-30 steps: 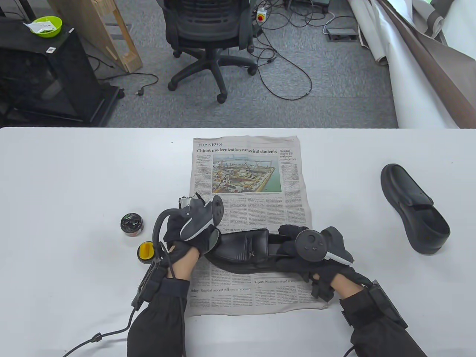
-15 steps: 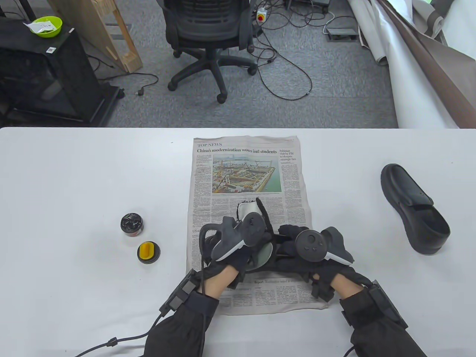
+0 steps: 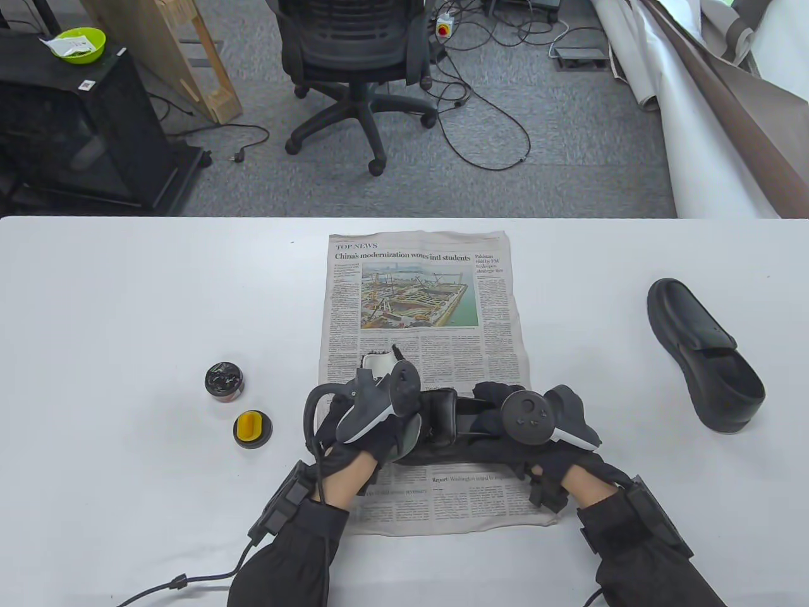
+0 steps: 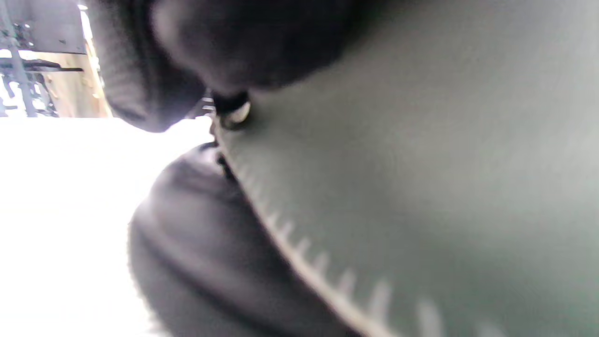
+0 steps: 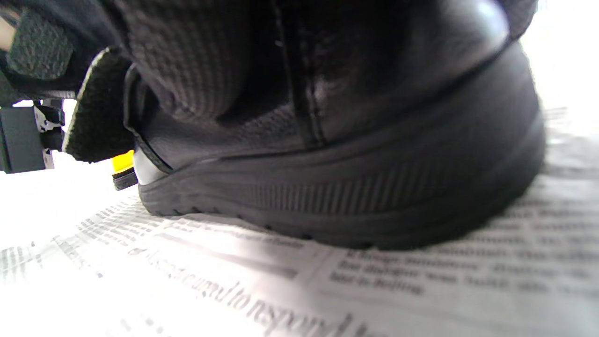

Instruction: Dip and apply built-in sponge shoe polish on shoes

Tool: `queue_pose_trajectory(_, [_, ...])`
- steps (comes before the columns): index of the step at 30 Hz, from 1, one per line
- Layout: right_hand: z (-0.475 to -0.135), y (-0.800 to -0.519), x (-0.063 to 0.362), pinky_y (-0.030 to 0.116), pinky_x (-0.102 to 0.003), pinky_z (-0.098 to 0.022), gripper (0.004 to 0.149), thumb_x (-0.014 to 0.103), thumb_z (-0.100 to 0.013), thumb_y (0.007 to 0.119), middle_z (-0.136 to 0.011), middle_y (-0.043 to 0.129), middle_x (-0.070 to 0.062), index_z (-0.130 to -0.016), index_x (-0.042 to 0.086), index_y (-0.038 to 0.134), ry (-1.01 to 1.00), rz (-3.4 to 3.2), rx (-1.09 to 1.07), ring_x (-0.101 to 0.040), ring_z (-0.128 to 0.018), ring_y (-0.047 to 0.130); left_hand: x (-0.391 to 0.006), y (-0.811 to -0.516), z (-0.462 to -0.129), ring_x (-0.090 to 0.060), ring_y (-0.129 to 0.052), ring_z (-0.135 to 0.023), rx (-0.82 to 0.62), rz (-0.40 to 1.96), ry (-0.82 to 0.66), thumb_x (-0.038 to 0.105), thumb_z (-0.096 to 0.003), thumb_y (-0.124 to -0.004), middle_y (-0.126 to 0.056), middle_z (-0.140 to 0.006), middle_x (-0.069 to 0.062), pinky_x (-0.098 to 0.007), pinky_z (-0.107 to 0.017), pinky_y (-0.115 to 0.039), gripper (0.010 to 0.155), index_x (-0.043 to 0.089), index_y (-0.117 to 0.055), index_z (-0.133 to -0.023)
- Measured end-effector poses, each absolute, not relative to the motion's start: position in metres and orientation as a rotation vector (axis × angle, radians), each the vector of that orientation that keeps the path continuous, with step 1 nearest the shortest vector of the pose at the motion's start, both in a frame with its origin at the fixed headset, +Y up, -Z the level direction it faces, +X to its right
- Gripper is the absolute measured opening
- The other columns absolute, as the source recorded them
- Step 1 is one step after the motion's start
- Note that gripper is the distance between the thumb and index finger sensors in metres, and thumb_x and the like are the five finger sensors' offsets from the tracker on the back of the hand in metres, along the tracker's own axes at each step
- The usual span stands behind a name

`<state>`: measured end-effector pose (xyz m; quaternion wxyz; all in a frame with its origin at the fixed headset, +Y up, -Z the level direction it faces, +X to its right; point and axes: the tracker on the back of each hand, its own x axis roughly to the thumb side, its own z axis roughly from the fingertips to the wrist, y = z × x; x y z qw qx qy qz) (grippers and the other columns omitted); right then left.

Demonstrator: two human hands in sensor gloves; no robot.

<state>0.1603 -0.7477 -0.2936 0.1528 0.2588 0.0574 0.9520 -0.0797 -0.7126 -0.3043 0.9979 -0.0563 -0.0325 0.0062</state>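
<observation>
Meanwhile my right hand point(image 3: 537, 436) gripped the shoe point(image 3: 442, 420) at its heel, long axis lying left-right on newspaper point(image 3: 417, 284) mid-desk; my left hand point(image 3: 370, 420) hovered over the toe w/ a cloth, grip unclear. Polish tin point(image 3: 224, 381) sat further left.
</observation>
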Motion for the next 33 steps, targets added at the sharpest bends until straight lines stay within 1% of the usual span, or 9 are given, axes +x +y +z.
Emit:
queue_pose_trajectory(5, [-0.294,-0.748,0.16,0.065,-0.058,-0.068,0.041,0.052,-0.033,0.084,-0.105,0.049,-0.003,-0.069,0.034,0.089,0.159,2.734,0.737,-0.037,-0.092,0.068,-0.099,-0.711,-0.3,-0.003,-0.096,-0.01,-0.112,-0.092,-0.026,0.054,-0.0395,-0.086,-0.101,-0.052,0.006,-0.038,-0.042,-0.092,0.055,0.028,-0.082,-0.089])
queue_pose_trajectory(9, [-0.293,-0.748,0.16,0.065,-0.058,-0.068,0.041,0.052,-0.033,0.084,-0.105,0.049,-0.003,-0.069,0.034,0.089,0.157,2.737,0.732,-0.037,-0.092,0.069,-0.111,-0.71,-0.301,-0.003,-0.097,-0.011,-0.128,-0.081,0.011,0.053,-0.0394,-0.087,-0.101,-0.052,0.006,-0.038,-0.043,-0.092,0.055,0.028,-0.082,-0.089])
queue_pose_trajectory(12, [-0.294,-0.748,0.16,0.065,-0.058,-0.068,0.041,0.052,-0.033,0.084,-0.105,0.049,-0.003,-0.069,0.033,0.089,0.159,2.734,0.734,-0.037,-0.092,0.069,-0.113,-0.705,-0.299,-0.003,-0.097,-0.011,-0.12,-0.007,-0.041,0.053,-0.0388,-0.088,-0.1,-0.053,0.006,-0.038,-0.043,-0.091,0.056,0.029,-0.082,-0.089])
queue_pose_trajectory(14, [-0.294,-0.748,0.16,0.065,-0.058,-0.068,0.041,0.052,-0.033,0.084,-0.105,0.049,-0.003,-0.069,0.033,0.089,0.159,2.734,0.734,-0.038,-0.092,0.068,-0.106,-0.703,-0.296,-0.003,-0.097,-0.011,-0.11,0.118,-0.105,0.052,-0.0384,-0.089,-0.1,-0.053,0.006,-0.038,-0.043,-0.091,0.056,0.029,-0.081,-0.089])
queue_pose_trajectory(16, [-0.294,-0.748,0.16,0.064,-0.058,-0.068,0.041,0.052,-0.033,0.085,-0.105,0.049,-0.004,-0.069,0.033,0.089,0.161,2.729,0.736,-0.038,-0.092,0.068,-0.087,-0.705,-0.291,-0.004,-0.097,-0.011,-0.09,0.234,-0.183,0.053,-0.038,-0.089,-0.1,-0.053,0.006,-0.038,-0.043,-0.091,0.056,0.029,-0.081,-0.089])
queue_pose_trajectory(21, [-0.294,-0.748,0.161,0.064,-0.058,-0.068,0.041,0.052,-0.033,0.084,-0.105,0.049,-0.004,-0.069,0.034,0.089,0.161,2.728,0.74,-0.038,-0.092,0.068,-0.045,-0.703,-0.276,-0.003,-0.097,-0.011,0.038,0.207,-0.263,0.055,-0.0372,-0.087,-0.1,-0.053,0.008,-0.037,-0.043,-0.092,0.058,0.029,-0.081,-0.089])
queue_pose_trajectory(23, [-0.294,-0.748,0.161,0.064,-0.058,-0.068,0.041,0.052,-0.033,0.084,-0.105,0.048,-0.003,-0.069,0.034,0.089,0.161,2.729,0.739,-0.038,-0.092,0.068,-0.038,-0.704,-0.272,-0.003,-0.097,-0.011,0.071,0.183,-0.232,0.054,-0.037,-0.088,-0.1,-0.052,0.007,-0.038,-0.043,-0.092,0.058,0.028,-0.081,-0.089])
queue_pose_trajectory(26, [-0.294,-0.748,0.16,0.064,-0.058,-0.068,0.041,0.052,-0.033,0.084,-0.105,0.049,-0.003,-0.069,0.034,0.089,0.157,2.734,0.737,-0.038,-0.092,0.068,-0.041,-0.705,-0.272,-0.002,-0.097,-0.01,0.102,0.111,-0.186,0.054,-0.0375,-0.087,-0.1,-0.052,0.007,-0.038,-0.042,-0.092,0.06,0.027,-0.079,-0.09])
queue_pose_trajectory(33, [-0.293,-0.748,0.16,0.065,-0.058,-0.068,0.041,0.052,-0.033,0.084,-0.105,0.049,-0.003,-0.069,0.034,0.089,0.155,2.738,0.732,-0.038,-0.092,0.069,-0.065,-0.711,-0.282,-0.003,-0.097,-0.01,-0.015,0.0,-0.134,0.054,-0.0385,-0.087,-0.101,-0.052,0.006,-0.038,-0.042,-0.092,0.059,0.026,-0.08,-0.09])
